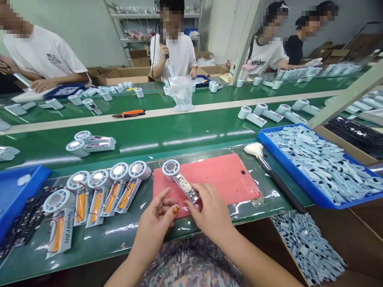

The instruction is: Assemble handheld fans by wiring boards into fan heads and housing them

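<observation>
A light blue handheld fan [184, 186] lies slanted over the red mat [221, 175], its round head to the upper left and its handle showing a silvery inner face. My right hand [212, 211] grips the handle's lower end between thumb and fingers. Just left of it, my left hand [157, 219] is beside the fan without holding it, fingers loosely bent and apart. Something orange covers the tip of its thumb. Left of the mat, several open fans [97, 199] with orange batteries and red wires rest in a row.
A hammer [278, 183] with a wrapped head lies right of the mat. Beyond it stands a blue tray [335, 205] full of light blue parts. Another blue tray [38, 175] and circuit boards [26, 217] are at left. Fans and orange pliers [131, 114] lie farther back; co-workers sit opposite.
</observation>
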Demonstrator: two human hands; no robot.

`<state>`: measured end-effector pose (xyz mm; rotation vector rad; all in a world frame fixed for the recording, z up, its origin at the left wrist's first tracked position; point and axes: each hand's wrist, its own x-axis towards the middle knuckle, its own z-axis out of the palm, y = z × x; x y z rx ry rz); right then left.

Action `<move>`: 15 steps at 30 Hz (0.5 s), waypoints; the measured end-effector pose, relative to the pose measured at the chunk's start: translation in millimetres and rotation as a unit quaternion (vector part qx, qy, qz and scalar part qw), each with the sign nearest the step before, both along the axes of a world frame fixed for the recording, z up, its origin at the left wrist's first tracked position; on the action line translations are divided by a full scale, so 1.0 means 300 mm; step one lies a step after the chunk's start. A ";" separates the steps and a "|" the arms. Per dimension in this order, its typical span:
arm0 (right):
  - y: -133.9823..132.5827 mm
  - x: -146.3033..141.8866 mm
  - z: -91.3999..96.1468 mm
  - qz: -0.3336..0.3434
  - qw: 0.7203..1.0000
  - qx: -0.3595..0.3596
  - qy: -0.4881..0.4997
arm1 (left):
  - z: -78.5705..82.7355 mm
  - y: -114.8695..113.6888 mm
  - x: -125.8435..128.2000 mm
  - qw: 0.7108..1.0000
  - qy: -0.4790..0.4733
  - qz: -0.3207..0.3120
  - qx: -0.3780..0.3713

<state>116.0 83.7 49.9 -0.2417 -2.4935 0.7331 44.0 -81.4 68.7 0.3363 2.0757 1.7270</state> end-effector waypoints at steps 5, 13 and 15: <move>-0.107 -0.016 -0.018 0.066 0.993 -0.092 0.031 | 0.071 0.091 -0.045 0.980 -0.164 0.062 0.098; 0.023 -0.046 -0.023 0.156 0.968 -0.191 0.046 | 0.156 0.084 -0.180 0.964 -0.227 0.053 0.130; 0.079 -0.068 -0.040 0.126 0.981 -0.138 0.056 | 0.211 0.082 -0.265 0.962 -0.226 0.046 0.147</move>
